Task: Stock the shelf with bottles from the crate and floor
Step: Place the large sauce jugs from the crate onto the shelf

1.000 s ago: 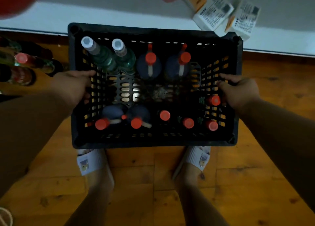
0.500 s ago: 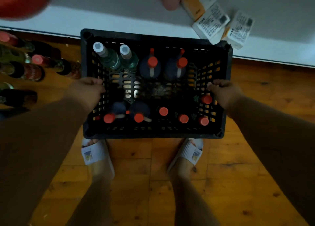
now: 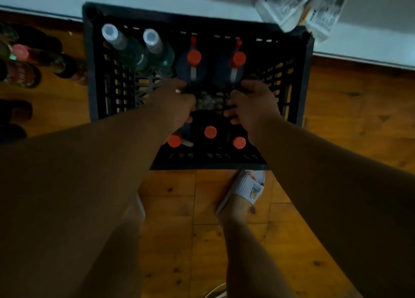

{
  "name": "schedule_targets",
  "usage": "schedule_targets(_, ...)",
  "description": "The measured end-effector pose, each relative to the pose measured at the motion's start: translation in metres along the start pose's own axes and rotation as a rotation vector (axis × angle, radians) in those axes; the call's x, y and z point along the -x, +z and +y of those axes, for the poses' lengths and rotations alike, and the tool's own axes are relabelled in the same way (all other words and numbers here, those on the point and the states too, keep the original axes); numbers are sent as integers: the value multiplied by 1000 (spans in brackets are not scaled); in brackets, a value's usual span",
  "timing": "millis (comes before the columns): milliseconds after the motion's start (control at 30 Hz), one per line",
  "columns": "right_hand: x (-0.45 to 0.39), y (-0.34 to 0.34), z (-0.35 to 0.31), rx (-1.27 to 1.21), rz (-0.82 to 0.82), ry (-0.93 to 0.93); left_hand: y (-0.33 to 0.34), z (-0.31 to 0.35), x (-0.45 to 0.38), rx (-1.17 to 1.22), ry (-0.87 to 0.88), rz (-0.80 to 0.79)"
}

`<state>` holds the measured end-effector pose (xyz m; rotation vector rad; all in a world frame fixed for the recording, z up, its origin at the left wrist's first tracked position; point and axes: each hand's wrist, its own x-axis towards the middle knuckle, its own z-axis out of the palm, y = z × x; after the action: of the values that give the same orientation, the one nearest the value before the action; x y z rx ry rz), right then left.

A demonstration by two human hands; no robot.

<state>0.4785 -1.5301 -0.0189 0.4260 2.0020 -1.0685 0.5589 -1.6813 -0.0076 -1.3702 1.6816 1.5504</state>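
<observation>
The crate (image 3: 303,77) sits on the wooden floor (image 3: 350,109) against the white shelf edge (image 3: 359,48), and both hands are down inside it. The left hand (image 3: 173,104) and right hand (image 3: 251,104) each reach toward the base of a dark, red-capped jug, with fingers bent, but in this dim light I cannot tell whether either grip is closed on anything. Just beyond the left grip stands the left jug (image 3: 190,64); just beyond the right grip, the right jug (image 3: 231,66). Farther left of the left grip two clear-capped green bottles (image 3: 134,48) lean in the far corner. Nearer than both grips, three red caps (image 3: 210,132) show along the crate's near wall. The jugs look full, so probably heavy, with smooth sides that may slip; their strip handles below the caps or the necks seem the safest hold. The green bottles look like glass, likely fragile, best taken by the neck. More bottles (image 3: 24,70) stand on the floor well left of the left grip.
</observation>
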Motion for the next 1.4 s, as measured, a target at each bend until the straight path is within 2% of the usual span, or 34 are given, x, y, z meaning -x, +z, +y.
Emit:
schedule_targets(133, -27, 11, 14, -55, -28, 1, 11, -3, -28, 19, -44, -112)
schedule_targets(267, -46, 18, 15, -92, -5, -43, 17, -10, -54, 93, -8, -113)
schedule_targets(367, -62, 26, 16, -76, -49, -66, 23, -13, -71, 90, 48, -117)
schedule_targets(433, -72, 31, 17, -23, -59, -57, 28, -13, -76, 78, 81, -94)
schedule_targets(567, -67, 29, -2, 88, 38, -151, 31, -1, -65, 166, 79, 0)
schedule_targets(633, -46, 21, -18, 86, 78, -185, 25, 12, -45, 91, 132, 36)
schedule_targets(767, 29, -3, -50, 49, 153, -215, 3, 41, 33, -118, 181, 94)
schedule_targets(900, 125, -39, -84, 34, 139, -187, -22, 70, 134, -79, 147, 86)
schedule_targets(1033, 229, -86, -133, 208, 131, -308, -49, 104, 243, -69, 249, 205)
schedule_targets(1267, 381, -159, -228, 176, 194, -575, -104, 188, 418, 91, 488, 340)
schedule_targets(1400, 445, -185, -279, 164, 298, -788, -127, 225, 489, 131, 650, 398)
